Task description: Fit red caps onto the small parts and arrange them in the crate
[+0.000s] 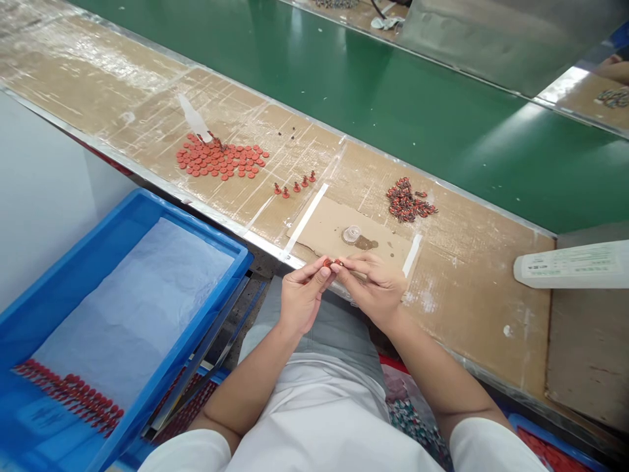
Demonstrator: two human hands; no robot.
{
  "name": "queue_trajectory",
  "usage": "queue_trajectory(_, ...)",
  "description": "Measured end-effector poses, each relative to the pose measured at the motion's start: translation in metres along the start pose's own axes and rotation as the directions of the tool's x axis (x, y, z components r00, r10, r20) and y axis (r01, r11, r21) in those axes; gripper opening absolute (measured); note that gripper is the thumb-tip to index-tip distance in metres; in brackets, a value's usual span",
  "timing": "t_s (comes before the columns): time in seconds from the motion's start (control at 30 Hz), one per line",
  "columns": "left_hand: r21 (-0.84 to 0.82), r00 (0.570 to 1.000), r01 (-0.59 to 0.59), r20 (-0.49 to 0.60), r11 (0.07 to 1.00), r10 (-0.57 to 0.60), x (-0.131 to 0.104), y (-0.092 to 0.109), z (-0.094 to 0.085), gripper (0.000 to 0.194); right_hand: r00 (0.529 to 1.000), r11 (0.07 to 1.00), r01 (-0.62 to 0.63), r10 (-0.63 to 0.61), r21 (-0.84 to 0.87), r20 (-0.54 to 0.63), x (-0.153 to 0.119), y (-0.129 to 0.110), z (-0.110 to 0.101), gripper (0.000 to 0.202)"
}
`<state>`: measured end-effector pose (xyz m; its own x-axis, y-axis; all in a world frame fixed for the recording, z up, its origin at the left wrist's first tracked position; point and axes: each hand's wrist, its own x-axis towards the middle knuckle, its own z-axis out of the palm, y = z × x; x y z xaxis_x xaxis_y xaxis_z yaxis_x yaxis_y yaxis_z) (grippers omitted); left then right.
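In front of my body, at the bench edge, my two hands meet with fingertips nearly touching. My left hand (pixel 303 292) pinches a small red disc (pixel 326 263), mostly covered by the fingers. Between the thumb and finger of my right hand (pixel 374 285) is a small dark-and-red figurine (pixel 338 262), only partly visible. Just beyond them a small clear cup (pixel 351 234) stands on a taped cardboard sheet (pixel 319 226), beside a wet brown stain. Several figurines on red bases (pixel 296 187) stand in a row to the left.
Loose red discs (pixel 216 160) lie spread at the left, near a white bottle (pixel 193 118). A pile of figurines (pixel 407 200) is at the right. Behind runs a green conveyor belt (pixel 344 78). A blue tray (pixel 196 216) holds rows of figurines. A large white bottle (pixel 574 264) lies at right.
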<state>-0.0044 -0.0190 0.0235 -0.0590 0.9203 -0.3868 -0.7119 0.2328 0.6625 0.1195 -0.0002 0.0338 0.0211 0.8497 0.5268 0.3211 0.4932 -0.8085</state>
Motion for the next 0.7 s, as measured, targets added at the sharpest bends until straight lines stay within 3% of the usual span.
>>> queue_trajectory(0.27,0.037,0.998,-0.059,0.032,0.998,0.058,-0.0007,0.0004,0.0002,0.024,0.999,0.999,0.007,-0.005,0.048,-0.035,-0.0037,0.0008,0.0004,0.028)
queue_trajectory(0.7,0.07,0.997,-0.067,0.054,0.995,0.063,-0.002,0.0019,-0.0009,0.024,0.985,0.973,-0.148,0.161,0.177,-0.061,-0.0093,0.0035,0.0039,0.025)
